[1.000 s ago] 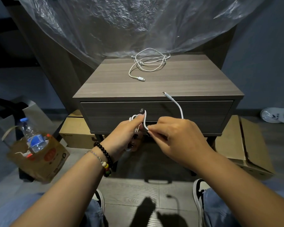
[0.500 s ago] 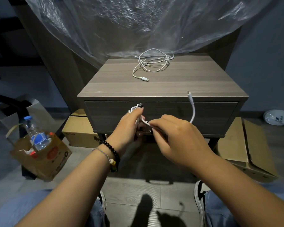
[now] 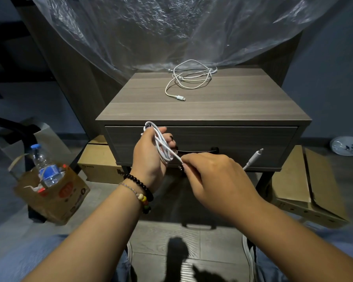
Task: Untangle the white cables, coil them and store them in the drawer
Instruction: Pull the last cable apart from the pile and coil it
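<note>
My left hand (image 3: 151, 153) grips a small coil of white cable (image 3: 161, 146) in front of the closed drawer (image 3: 253, 139) of a wooden nightstand (image 3: 232, 110). My right hand (image 3: 214, 178) pinches the same cable just right of the coil, and its free plug end (image 3: 255, 156) sticks out to the right of that hand. A second white cable (image 3: 189, 78) lies in a loose tangle at the back of the nightstand top, its plug pointing toward me. The drawer's dark handle (image 3: 196, 150) shows between my hands.
Clear plastic sheeting (image 3: 171, 31) hangs behind the nightstand. A paper bag (image 3: 55, 196) with a water bottle (image 3: 44, 165) stands on the floor at left. Cardboard boxes (image 3: 306, 184) lie at right and under the nightstand. My knees and shoes are at the bottom.
The coil in my left hand has gained turns and tilted up. My right hand slid right and down along the cable, and the free plug end dropped lower to the right.
</note>
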Demonstrator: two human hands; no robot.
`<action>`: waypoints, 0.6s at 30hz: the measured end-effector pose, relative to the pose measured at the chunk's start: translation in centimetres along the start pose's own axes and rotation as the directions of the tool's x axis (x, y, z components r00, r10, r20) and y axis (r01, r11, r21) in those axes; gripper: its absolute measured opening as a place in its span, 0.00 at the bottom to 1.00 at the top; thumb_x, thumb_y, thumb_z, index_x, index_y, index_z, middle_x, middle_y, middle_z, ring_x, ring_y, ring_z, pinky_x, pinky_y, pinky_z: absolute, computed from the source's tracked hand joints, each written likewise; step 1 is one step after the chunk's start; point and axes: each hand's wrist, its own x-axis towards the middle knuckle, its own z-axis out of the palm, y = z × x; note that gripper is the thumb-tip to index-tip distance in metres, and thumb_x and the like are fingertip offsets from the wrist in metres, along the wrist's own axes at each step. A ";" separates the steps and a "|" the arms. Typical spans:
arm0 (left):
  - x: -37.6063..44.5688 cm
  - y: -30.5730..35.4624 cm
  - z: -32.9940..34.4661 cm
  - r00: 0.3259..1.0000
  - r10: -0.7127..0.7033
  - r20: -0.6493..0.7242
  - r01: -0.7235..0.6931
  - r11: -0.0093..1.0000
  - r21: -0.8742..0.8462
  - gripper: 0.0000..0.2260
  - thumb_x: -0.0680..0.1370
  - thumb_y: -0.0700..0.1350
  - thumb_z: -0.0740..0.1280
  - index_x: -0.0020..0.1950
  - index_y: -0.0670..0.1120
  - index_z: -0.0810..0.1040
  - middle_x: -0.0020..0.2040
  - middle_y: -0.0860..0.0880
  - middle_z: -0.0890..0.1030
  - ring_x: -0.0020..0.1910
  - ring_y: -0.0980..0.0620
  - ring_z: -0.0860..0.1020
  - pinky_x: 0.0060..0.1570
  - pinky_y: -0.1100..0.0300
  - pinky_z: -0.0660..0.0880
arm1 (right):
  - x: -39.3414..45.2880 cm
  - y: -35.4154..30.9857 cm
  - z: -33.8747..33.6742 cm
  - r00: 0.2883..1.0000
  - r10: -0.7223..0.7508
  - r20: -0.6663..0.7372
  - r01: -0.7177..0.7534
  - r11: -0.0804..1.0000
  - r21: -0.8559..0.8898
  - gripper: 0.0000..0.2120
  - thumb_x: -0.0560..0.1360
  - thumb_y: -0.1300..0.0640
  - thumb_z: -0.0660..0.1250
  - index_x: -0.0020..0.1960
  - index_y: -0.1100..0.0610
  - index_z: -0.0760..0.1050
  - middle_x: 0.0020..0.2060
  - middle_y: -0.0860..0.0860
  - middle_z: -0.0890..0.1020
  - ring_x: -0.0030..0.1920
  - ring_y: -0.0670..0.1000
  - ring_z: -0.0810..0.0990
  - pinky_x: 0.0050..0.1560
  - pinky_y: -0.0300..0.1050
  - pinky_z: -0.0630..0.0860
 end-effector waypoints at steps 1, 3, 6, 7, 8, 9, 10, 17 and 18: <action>0.1 0.0 0.0 1.000 -0.008 0.002 0.008 1.000 -0.015 0.12 0.82 0.46 0.52 0.53 0.41 0.71 0.33 0.48 0.70 0.30 0.54 0.70 0.33 0.62 0.69 | 0.0 -0.2 0.1 1.000 -0.013 0.008 0.013 1.000 0.022 0.15 0.78 0.49 0.55 0.55 0.53 0.79 0.44 0.50 0.82 0.43 0.55 0.81 0.42 0.54 0.79; 0.1 -0.1 0.0 1.000 -0.025 0.005 0.025 0.998 -0.063 0.11 0.81 0.45 0.52 0.50 0.42 0.71 0.32 0.48 0.69 0.28 0.54 0.70 0.30 0.63 0.68 | -0.2 -0.6 0.4 0.999 -0.041 0.033 0.039 0.998 0.051 0.12 0.79 0.52 0.59 0.55 0.53 0.79 0.42 0.49 0.82 0.40 0.53 0.80 0.40 0.52 0.79; 0.2 -0.2 0.1 0.998 -0.056 0.001 0.055 0.989 -0.139 0.10 0.81 0.43 0.52 0.47 0.42 0.70 0.32 0.48 0.69 0.25 0.55 0.69 0.27 0.66 0.68 | -0.4 -1.1 0.9 0.997 -0.066 0.036 0.064 0.997 0.050 0.13 0.77 0.52 0.57 0.51 0.54 0.79 0.36 0.49 0.79 0.35 0.53 0.78 0.34 0.51 0.77; 0.3 -0.2 0.0 0.998 -0.070 0.002 0.070 0.983 -0.168 0.10 0.81 0.43 0.52 0.47 0.42 0.70 0.32 0.48 0.69 0.25 0.55 0.70 0.26 0.67 0.69 | -0.3 -1.1 1.0 0.997 -0.071 0.038 0.069 0.996 0.049 0.13 0.77 0.52 0.57 0.51 0.54 0.79 0.36 0.49 0.78 0.35 0.53 0.78 0.33 0.50 0.76; 0.3 -0.1 -0.1 0.996 -0.086 0.004 0.085 0.978 -0.193 0.10 0.81 0.44 0.52 0.47 0.43 0.71 0.32 0.48 0.70 0.25 0.55 0.70 0.26 0.67 0.70 | -0.3 -1.2 0.9 0.996 -0.079 0.048 0.076 0.996 0.055 0.13 0.77 0.53 0.57 0.52 0.54 0.79 0.36 0.49 0.78 0.35 0.54 0.78 0.33 0.50 0.76; 0.5 -0.1 -0.2 0.995 -0.100 0.004 0.099 0.973 -0.211 0.09 0.81 0.44 0.53 0.47 0.43 0.71 0.32 0.48 0.70 0.26 0.55 0.70 0.26 0.66 0.71 | -0.2 -1.2 0.8 0.994 -0.086 0.074 0.081 0.995 0.062 0.13 0.77 0.54 0.57 0.54 0.54 0.78 0.38 0.50 0.78 0.37 0.54 0.78 0.35 0.51 0.76; 0.6 -0.1 -0.3 0.994 -0.113 0.002 0.110 0.968 -0.223 0.09 0.81 0.45 0.54 0.46 0.43 0.71 0.32 0.49 0.71 0.26 0.56 0.71 0.26 0.66 0.72 | -0.1 -1.3 0.5 0.989 -0.095 0.112 0.088 0.993 0.073 0.12 0.78 0.55 0.57 0.57 0.53 0.77 0.40 0.50 0.78 0.40 0.54 0.78 0.38 0.52 0.76; 1.3 0.7 -1.2 0.987 -0.163 -0.010 0.150 0.930 -0.335 0.11 0.83 0.44 0.53 0.41 0.45 0.68 0.25 0.53 0.67 0.19 0.60 0.64 0.19 0.69 0.64 | -0.2 -0.9 -0.2 0.930 -0.129 0.343 0.090 0.988 0.128 0.14 0.78 0.61 0.59 0.62 0.49 0.71 0.49 0.48 0.78 0.49 0.52 0.78 0.48 0.51 0.77; 1.3 0.9 -1.3 0.986 -0.164 -0.004 0.154 0.931 -0.332 0.12 0.83 0.44 0.53 0.40 0.46 0.67 0.25 0.53 0.65 0.19 0.60 0.63 0.18 0.69 0.62 | -0.2 -0.7 -0.1 0.929 -0.134 0.344 0.092 0.986 0.137 0.13 0.78 0.61 0.59 0.60 0.49 0.72 0.49 0.47 0.78 0.49 0.52 0.78 0.48 0.51 0.77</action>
